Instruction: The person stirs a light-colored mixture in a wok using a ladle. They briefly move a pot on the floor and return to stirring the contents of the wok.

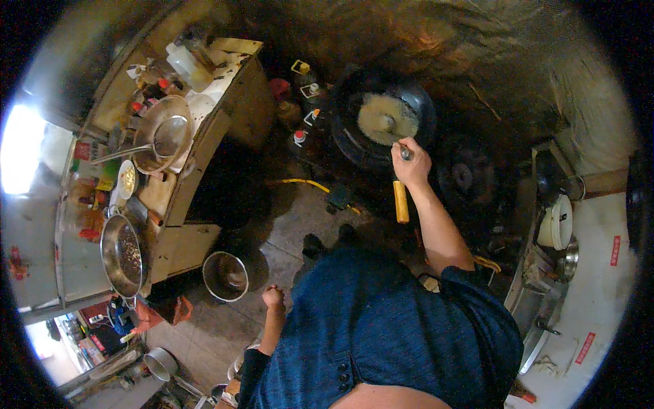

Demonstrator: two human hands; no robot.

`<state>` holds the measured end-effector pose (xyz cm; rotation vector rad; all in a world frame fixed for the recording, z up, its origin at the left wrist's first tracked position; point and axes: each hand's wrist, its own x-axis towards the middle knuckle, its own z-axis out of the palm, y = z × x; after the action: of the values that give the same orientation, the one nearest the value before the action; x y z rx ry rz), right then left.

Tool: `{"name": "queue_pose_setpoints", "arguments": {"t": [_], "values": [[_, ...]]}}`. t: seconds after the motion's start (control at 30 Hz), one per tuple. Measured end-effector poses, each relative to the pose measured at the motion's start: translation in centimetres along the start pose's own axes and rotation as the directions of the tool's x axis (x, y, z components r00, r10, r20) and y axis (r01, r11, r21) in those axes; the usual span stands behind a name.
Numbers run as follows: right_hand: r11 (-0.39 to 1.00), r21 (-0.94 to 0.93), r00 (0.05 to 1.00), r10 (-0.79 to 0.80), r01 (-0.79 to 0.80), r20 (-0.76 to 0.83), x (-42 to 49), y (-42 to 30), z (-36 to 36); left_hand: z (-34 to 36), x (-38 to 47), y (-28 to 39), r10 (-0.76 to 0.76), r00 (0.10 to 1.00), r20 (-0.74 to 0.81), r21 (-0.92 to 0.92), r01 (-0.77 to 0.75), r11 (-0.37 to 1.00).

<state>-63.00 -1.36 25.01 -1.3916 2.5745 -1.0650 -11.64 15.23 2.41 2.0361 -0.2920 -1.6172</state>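
Observation:
My right hand [411, 164] grips a metal ladle [406, 152] with a wooden handle end [401, 202] that sticks out below the fist. The ladle's head dips into pale, cloudy, bubbly liquid [375, 110] inside a large black wok [352, 138]. Only a rounded bump of the ladle head shows at the liquid's surface. Down at my left side, my left hand [273, 296] is curled closed, with no object visible in it. A deep metal pot [225, 276] on the floor is the nearest thing to it.
Several capped bottles [300, 137] stand left of the wok. Right of it sits a dark burner [462, 174]. The left counter [219, 128] holds a strainer over a bowl [163, 135], a plate of pale pieces [127, 179] and a two-handled pan [121, 255]. A yellow hose [301, 181] crosses the floor.

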Motion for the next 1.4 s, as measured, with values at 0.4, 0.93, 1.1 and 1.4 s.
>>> {"name": "queue_pose_setpoints", "arguments": {"t": [0.4,0.93,1.1,1.4], "values": [[0.992,0.044,0.992,-0.117,0.119,-0.057,-2.7,0.3,-0.4,0.0,-1.2,0.4,0.03,0.996,-0.081,0.123,-0.02,0.992],[0.999,-0.033,0.999,-0.04,0.039,-0.03,-2.3,-0.9,-0.6,0.1,0.3,0.4,0.01,0.997,-0.077,0.121,-0.001,0.993],[1.0,0.01,0.995,0.02,-0.019,-0.099,-1.0,-0.3,-0.2,-1.2,3.1,-1.7,0.025,0.999,0.04,-0.079,-0.022,0.997],[0.991,0.066,0.994,0.112,-0.113,0.019,1.1,-0.4,-0.7,-2.1,4.2,-2.5,0.034,0.998,0.047,-0.068,-0.031,0.997]]}}
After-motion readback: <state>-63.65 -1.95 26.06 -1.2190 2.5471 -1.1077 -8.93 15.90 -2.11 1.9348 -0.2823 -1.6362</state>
